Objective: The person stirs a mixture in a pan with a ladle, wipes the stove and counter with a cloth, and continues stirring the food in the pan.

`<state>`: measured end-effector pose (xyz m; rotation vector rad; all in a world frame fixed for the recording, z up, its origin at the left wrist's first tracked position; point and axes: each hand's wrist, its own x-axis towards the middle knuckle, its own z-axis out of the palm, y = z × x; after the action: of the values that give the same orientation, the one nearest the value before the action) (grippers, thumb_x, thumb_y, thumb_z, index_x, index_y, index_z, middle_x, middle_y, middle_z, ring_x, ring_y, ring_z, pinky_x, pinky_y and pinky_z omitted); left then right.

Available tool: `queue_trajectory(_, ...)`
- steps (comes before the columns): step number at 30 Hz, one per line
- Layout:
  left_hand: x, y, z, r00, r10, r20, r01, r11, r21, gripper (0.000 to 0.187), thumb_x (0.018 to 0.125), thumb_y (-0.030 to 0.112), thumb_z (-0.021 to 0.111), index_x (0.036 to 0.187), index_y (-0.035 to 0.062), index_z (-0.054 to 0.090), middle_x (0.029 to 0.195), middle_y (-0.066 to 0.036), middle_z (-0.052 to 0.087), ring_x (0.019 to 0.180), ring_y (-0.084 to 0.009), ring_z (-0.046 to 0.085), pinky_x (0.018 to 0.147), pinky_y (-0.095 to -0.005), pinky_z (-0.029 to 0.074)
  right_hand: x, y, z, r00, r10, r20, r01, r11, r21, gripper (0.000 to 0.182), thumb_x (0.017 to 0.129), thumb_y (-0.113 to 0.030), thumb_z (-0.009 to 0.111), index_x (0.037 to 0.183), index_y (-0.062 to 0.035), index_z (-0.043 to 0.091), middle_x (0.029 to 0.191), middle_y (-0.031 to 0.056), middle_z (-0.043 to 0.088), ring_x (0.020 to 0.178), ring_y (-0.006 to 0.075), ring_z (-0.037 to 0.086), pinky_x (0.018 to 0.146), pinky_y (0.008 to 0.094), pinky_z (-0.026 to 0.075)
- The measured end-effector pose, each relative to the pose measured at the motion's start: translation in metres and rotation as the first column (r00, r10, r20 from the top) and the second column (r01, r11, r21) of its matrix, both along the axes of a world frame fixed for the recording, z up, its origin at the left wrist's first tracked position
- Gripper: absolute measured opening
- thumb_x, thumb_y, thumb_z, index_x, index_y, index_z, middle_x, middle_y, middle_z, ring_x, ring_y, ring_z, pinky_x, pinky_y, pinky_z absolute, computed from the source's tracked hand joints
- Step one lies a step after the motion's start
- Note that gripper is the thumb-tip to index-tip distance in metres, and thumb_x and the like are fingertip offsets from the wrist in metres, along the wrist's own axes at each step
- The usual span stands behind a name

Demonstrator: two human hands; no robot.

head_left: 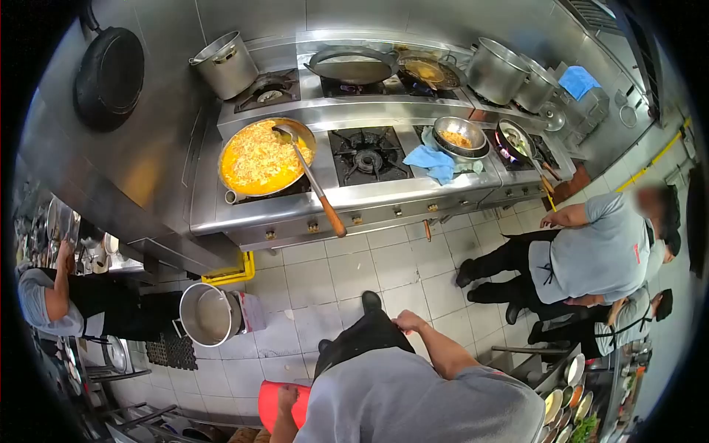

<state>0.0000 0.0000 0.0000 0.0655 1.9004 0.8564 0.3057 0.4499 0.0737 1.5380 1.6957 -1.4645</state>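
At the lower left of the head view, my left hand [288,399] is closed at a smooth red plastic thing [269,404], which shows on both sides of it. I cannot tell just how the fingers grip it. My right hand [408,321] hangs in front of my dark trousers, fingers curled, with nothing showing in it. On the stove ahead, a wide pan [224,171] holds an orange-yellow stew with pale shreds. A ladle [314,184] with a wooden handle rests in it, the handle jutting past the stove's front edge.
A bare burner [367,159], a blue cloth [430,162] and stacked metal bowls [459,136] line the stove. Pots and pans stand behind. A large pot [210,315] is on the left. Several people work around: one at left [55,306], others at right [591,244].
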Motion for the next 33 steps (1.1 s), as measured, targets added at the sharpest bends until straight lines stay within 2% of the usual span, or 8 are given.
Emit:
queue_trajectory(2,-0.001,0.01,0.004,0.999,0.042,0.004,-0.042,0.999,-0.004,0.014,0.076,0.009,0.051,0.078,-0.0045,0.056,0.058,-0.009,0.057,0.047,-0.0161,0.053,0.042,-0.0293,0.043,-0.01,0.024,0.01,0.968,0.018,-0.251,0.018,0.99,0.14,0.031,0.082,-0.027,0.055,0.081,0.0027,0.065,0.066,0.0143,0.062,0.05,0.0219,0.059,0.043,0.0307,0.048)
queue_trajectory(4,0.024,0.007,0.018,0.995,0.099,0.03,-0.098,0.995,-0.033,0.013,0.077,0.007,0.05,0.078,-0.0046,0.056,0.058,-0.009,0.057,0.047,-0.0161,0.053,0.042,-0.0288,0.043,-0.005,0.053,0.028,0.886,-0.29,-0.362,0.314,0.95,0.007,0.025,0.082,-0.022,0.058,0.077,0.0026,0.061,0.056,0.0066,0.053,0.045,0.0144,0.051,0.041,0.0276,0.044)
queue_trajectory(11,0.01,0.07,0.022,0.966,0.228,-0.126,-0.225,0.974,0.035,0.009,0.079,0.002,0.05,0.081,-0.0042,0.055,0.061,-0.01,0.058,0.047,-0.0159,0.054,0.042,-0.0269,0.044,-0.098,0.299,0.15,0.385,-0.463,-0.798,0.579,0.795,-0.182,0.015,0.088,-0.019,0.053,0.084,-0.0049,0.058,0.062,0.0002,0.052,0.047,0.0096,0.047,0.044,0.025,0.04)
queue_trajectory(15,0.028,0.118,0.027,0.939,0.332,-0.091,-0.329,0.943,0.051,0.007,0.082,0.002,0.051,0.081,-0.0038,0.055,0.061,-0.008,0.057,0.047,-0.0144,0.053,0.041,-0.0249,0.042,-0.123,0.457,0.216,0.121,-0.452,-0.884,0.53,0.782,-0.328,0.031,0.089,-0.034,0.051,0.097,-0.0042,0.055,0.07,0.0028,0.058,0.056,0.0118,0.052,0.048,0.0268,0.045)
queue_trajectory(23,0.088,0.231,0.051,0.922,0.366,-0.126,-0.36,0.93,0.072,0.007,0.086,0.0,0.048,0.083,-0.004,0.053,0.062,-0.007,0.055,0.049,-0.0129,0.052,0.042,-0.025,0.043,-0.153,0.692,0.246,-0.193,-0.659,-0.727,0.551,0.541,-0.636,0.039,0.09,-0.039,0.049,0.083,-0.0003,0.048,0.077,0.0117,0.059,0.062,0.0171,0.054,0.055,0.0286,0.049)
queue_trajectory(28,0.123,0.264,0.051,0.941,0.324,-0.098,-0.317,0.945,0.075,0.011,0.088,0.001,0.043,0.086,-0.0033,0.053,0.066,-0.008,0.056,0.052,-0.0131,0.053,0.045,-0.025,0.043,-0.165,0.741,0.247,-0.192,-0.621,-0.76,0.615,0.528,-0.586,0.016,0.095,-0.017,0.04,0.095,-0.0017,0.043,0.076,0.0055,0.048,0.052,0.0097,0.038,0.043,0.0227,0.037)
queue_trajectory(32,0.134,0.277,0.06,0.963,0.25,-0.098,-0.25,0.968,0.007,0.016,0.09,0.003,0.038,0.088,0.0,0.054,0.072,-0.008,0.056,0.052,-0.0136,0.052,0.045,-0.0258,0.043,-0.151,0.705,0.253,-0.163,-0.545,-0.823,0.674,0.548,-0.496,0.015,0.093,-0.013,0.041,0.098,0.0006,0.045,0.076,0.0044,0.048,0.051,0.008,0.036,0.043,0.0209,0.034)
queue_trajectory(33,0.135,0.279,0.059,0.937,0.35,-0.011,-0.349,0.936,0.044,0.016,0.09,0.003,0.038,0.088,0.0007,0.054,0.072,-0.008,0.056,0.053,-0.0134,0.052,0.045,-0.0258,0.042,-0.15,0.706,0.256,-0.157,-0.529,-0.834,0.669,0.564,-0.484,0.015,0.093,-0.013,0.042,0.097,0.0011,0.046,0.075,0.0041,0.048,0.051,0.0078,0.036,0.043,0.0208,0.034)
